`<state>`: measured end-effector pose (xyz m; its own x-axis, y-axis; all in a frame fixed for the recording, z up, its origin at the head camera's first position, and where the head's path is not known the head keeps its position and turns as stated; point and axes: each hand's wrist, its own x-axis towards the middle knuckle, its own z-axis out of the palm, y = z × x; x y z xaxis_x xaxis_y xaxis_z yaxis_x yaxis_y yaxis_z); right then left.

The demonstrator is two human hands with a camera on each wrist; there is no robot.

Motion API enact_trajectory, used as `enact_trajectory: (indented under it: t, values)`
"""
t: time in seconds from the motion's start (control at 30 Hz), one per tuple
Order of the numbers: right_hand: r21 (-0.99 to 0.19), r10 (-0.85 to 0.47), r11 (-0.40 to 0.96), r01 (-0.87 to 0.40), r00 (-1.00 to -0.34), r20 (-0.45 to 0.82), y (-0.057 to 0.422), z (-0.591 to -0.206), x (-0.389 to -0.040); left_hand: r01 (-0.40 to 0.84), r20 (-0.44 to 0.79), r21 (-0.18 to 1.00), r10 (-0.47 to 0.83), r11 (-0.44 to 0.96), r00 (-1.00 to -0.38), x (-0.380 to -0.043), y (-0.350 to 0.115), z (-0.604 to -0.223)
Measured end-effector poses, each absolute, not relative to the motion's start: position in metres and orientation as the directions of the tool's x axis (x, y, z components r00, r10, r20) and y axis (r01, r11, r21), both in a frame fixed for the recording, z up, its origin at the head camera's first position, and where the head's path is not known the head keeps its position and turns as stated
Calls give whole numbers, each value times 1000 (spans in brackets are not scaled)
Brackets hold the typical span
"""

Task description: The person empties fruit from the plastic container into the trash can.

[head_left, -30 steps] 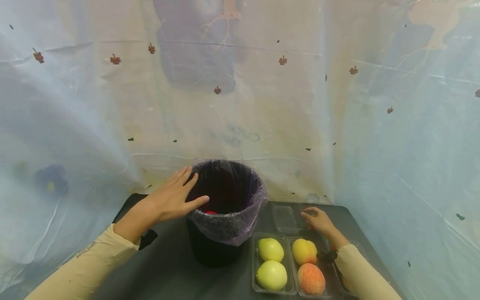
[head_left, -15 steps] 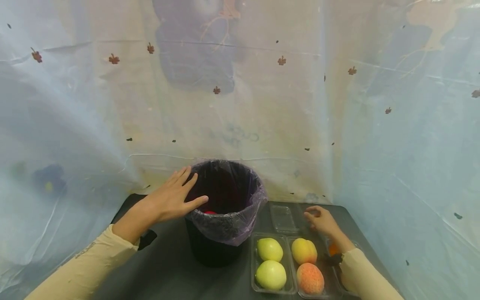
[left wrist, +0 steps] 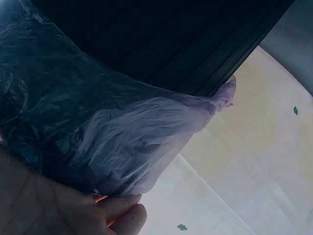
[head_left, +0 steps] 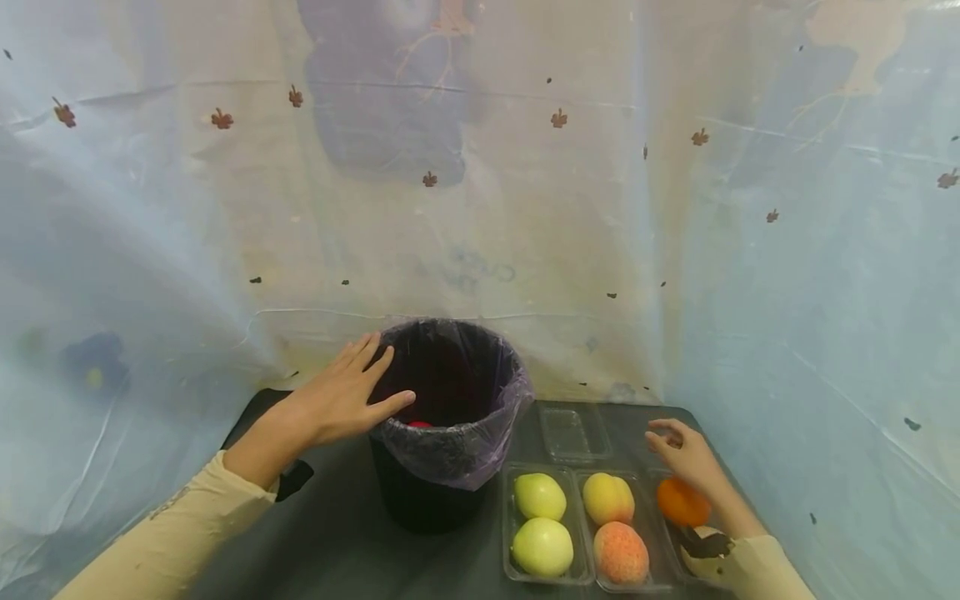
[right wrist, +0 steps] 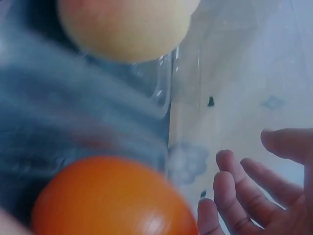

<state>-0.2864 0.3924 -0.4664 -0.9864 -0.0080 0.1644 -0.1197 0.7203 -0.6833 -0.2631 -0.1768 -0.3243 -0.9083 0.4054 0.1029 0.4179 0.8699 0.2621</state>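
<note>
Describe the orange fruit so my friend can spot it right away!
Find the big black bin, then the row of clear fruit trays to its right. In the head view, the orange fruit sits at the row's right end, just below the right hand. It's smooth, plain orange, unlike the green fruits and blotchy peaches.

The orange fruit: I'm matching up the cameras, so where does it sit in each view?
Head: orange fruit at lower right, just below the right hand.
Left wrist: not in it.
Right wrist: at the bottom, left of centre, cut off by the lower edge.
Shared landmark: the pale printed sheet, visible in all three.
</note>
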Motion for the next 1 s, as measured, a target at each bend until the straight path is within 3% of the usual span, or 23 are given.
enact_trajectory:
  t: [0.5,0.83,1.0]
  values:
    - [-629,-6,735,-254,-930,368,425,-479,-246,421,102,268,409,867,-907,-263,-178,-324]
    - [-601,96,784,-155,-926,365,456,-492,-229,429,107,264,416,864,-903,-263,-177,-323]
    - [-600,129,796,-84,-944,303,471,-500,-218,428,109,260,414,866,-904,-263,-177,-323]
